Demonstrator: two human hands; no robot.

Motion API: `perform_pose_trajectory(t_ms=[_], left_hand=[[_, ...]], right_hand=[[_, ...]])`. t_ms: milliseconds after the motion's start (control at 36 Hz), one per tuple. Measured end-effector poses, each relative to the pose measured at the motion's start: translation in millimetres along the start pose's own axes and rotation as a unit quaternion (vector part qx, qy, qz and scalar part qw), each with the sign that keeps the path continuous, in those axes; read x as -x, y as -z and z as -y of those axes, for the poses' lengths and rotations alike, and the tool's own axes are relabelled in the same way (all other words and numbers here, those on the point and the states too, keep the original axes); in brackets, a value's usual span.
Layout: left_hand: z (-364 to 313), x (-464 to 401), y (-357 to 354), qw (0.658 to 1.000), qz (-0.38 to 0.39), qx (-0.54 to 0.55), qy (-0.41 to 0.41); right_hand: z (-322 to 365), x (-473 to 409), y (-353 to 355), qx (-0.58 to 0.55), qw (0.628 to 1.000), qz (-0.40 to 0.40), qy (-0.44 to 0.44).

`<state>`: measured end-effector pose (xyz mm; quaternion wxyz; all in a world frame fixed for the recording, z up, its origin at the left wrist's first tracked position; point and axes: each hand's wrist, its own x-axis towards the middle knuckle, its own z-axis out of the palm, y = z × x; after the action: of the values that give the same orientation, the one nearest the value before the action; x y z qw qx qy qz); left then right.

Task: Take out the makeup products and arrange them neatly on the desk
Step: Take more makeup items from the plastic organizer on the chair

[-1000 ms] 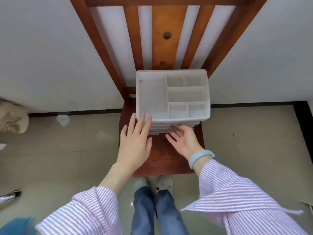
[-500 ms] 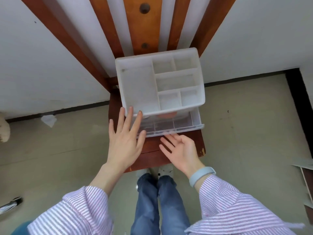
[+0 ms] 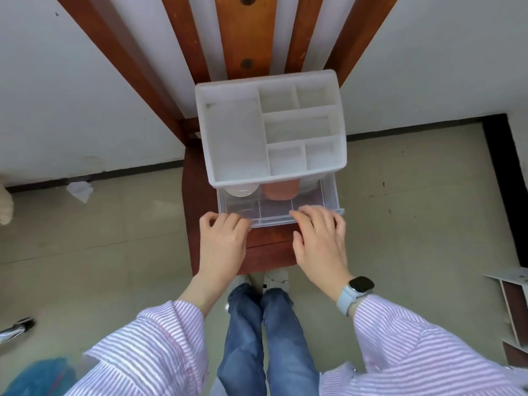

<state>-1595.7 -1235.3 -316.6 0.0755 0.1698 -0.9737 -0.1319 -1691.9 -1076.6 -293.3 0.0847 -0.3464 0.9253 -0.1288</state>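
Gripping the front lip of the clear plastic drawer (image 3: 278, 208), the left hand (image 3: 223, 241) and right hand (image 3: 318, 238) are curled over its two corners. The drawer is seen partly drawn from the white compartmented plastic organizer (image 3: 271, 127), which is set on the red-brown wooden chair (image 3: 197, 201). Inside, a terracotta round jar (image 3: 281, 189) and a clear round lid (image 3: 241, 190) are half hidden. Nothing is taken out yet; no desk is visible.

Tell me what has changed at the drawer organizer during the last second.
The clear drawer came out toward the person, showing a clear jar and a pink jar. The left hand and right hand now rest on its front edge. The organizer stays on the chair, top compartments empty.
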Motion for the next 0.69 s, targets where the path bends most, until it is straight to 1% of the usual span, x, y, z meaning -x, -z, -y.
perform_pose_trajectory(t_ms=[28, 83, 139, 194, 278, 361, 445, 500, 583, 639, 695], left_hand=[[-1, 3, 1, 1.0, -0.003, 0.001, 0.003], [-4, 9, 5, 1.0, -0.01, 0.003, 0.013], [-5, 17, 8, 1.0, -0.008, 0.003, 0.022], [-6, 26, 9, 1.0, -0.001, 0.003, 0.021], [-10, 36, 10, 1.0, 0.01, 0.009, 0.01], [-15, 40, 10, 1.0, 0.019, 0.009, 0.021], [-17, 41, 7, 0.999, 0.031, 0.002, 0.032], [-18, 41, 5, 0.999, 0.037, -0.001, 0.035], [-19, 42, 5, 0.998, 0.045, -0.009, 0.032], [-19, 41, 7, 0.998, 0.048, -0.014, 0.032], [-19, 41, 8, 0.998, 0.045, -0.013, 0.032]], right_hand=[[-4, 1, -2, 0.02, 1.0, 0.005, 0.011], [-11, 5, -6, 0.036, 0.999, -0.017, 0.035], [-15, 12, -9, 0.027, 0.996, -0.047, 0.073], [-17, 20, -11, 0.01, 0.994, -0.053, 0.092], [-18, 30, -12, -0.002, 0.996, -0.034, 0.083], [-16, 30, -5, -0.025, 0.997, -0.003, 0.071], [-11, 19, 2, -0.049, 0.997, 0.013, 0.053], [-8, 5, 3, -0.039, 0.998, 0.025, 0.031], [-2, -18, 1, -0.015, 0.995, 0.096, 0.003], [2, -33, -1, 0.031, 0.987, 0.156, 0.014], [7, -43, -4, 0.083, 0.978, 0.191, 0.028]])
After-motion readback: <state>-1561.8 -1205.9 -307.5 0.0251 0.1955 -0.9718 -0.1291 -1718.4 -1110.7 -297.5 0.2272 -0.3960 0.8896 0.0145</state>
